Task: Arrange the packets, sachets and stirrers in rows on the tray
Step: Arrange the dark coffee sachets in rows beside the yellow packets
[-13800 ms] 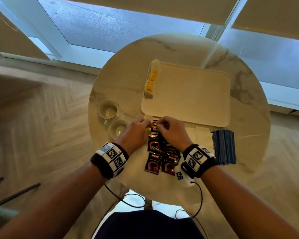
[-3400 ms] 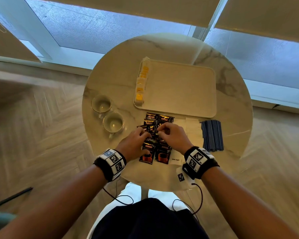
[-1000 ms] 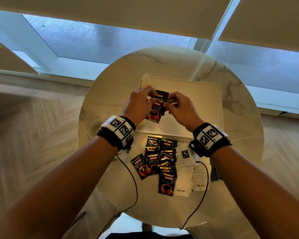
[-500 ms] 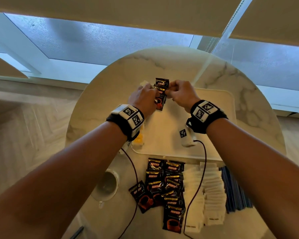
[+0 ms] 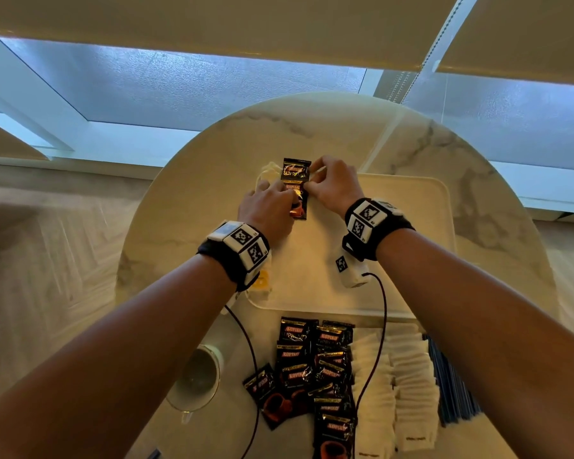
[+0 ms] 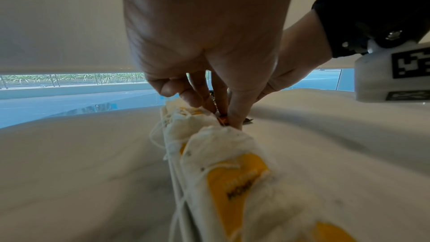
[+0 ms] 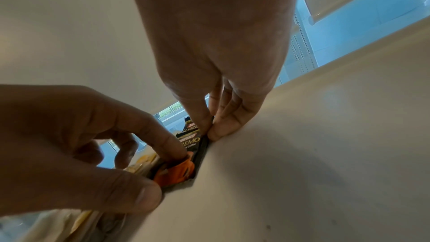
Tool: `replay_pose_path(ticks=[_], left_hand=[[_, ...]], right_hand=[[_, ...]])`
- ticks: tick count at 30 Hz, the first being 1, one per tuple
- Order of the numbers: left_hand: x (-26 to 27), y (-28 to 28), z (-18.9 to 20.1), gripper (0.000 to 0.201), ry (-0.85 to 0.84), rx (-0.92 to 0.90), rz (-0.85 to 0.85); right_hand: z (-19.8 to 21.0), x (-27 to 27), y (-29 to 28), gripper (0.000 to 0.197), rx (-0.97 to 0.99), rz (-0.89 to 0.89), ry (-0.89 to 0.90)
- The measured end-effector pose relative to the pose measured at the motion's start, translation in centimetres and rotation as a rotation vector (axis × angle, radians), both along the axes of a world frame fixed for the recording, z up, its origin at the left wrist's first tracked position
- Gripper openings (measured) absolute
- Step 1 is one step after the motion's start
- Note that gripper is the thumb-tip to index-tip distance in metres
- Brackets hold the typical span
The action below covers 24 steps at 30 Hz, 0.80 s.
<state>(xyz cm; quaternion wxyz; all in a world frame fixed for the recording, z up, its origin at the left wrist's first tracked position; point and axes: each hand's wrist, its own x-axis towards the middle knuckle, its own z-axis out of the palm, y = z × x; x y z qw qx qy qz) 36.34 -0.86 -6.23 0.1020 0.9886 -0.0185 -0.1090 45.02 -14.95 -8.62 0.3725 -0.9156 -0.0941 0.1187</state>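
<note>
A few overlapping black coffee packets (image 5: pixel 295 175) lie lengthwise at the far left of the cream tray (image 5: pixel 411 226), beside a row of tea bags (image 5: pixel 262 283) with yellow tags along the tray's left edge. My left hand (image 5: pixel 290 198) pinches the near, orange-printed end of the packets (image 7: pixel 193 141). My right hand (image 5: pixel 309 180) pinches their right edge between thumb and fingers and holds it against the tray floor. In the left wrist view the tea bags (image 6: pixel 223 163) run up to my left hand (image 6: pixel 223 117). The packets' left side is hidden.
On the round marble table in front of the tray lie a pile of black coffee packets (image 5: pixel 315 366), white sachets (image 5: pixel 398 392) and dark blue stirrers (image 5: pixel 451 392). A glass cup (image 5: pixel 196 379) stands at the near left. Wrist cables hang over the pile.
Both hands have carried the coffee packets from the table pile up over the tray. They have brought them down at its far left beside the tea bags.
</note>
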Motion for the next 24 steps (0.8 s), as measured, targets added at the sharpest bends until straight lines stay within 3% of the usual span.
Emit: replay_pose_path(ticks=[6,13,18,24], left_hand=[[-0.4,-0.4,1.6,0.036,-0.013,-0.028,0.01],[-3.0,-1.3,6.8,0.028,-0.049,-0.12,0.026],[-8.2,-2.2,9.6,0.025,-0.093,-0.238,0.031],[-18.0,-3.8,8.2,0.027,0.061,-0.335,0.051]], right_hand=[[2.2,-0.2,-0.6,0.023,-0.018,0.014,-0.032],[8.9,-2.2,-2.5,0.008,0.006,0.031,-0.069],[12.1,-7.5,-4.7,0.005,0.102,0.031,-0.002],[11.0,-16.3,-7.8,0.009,0.071,0.148,0.076]])
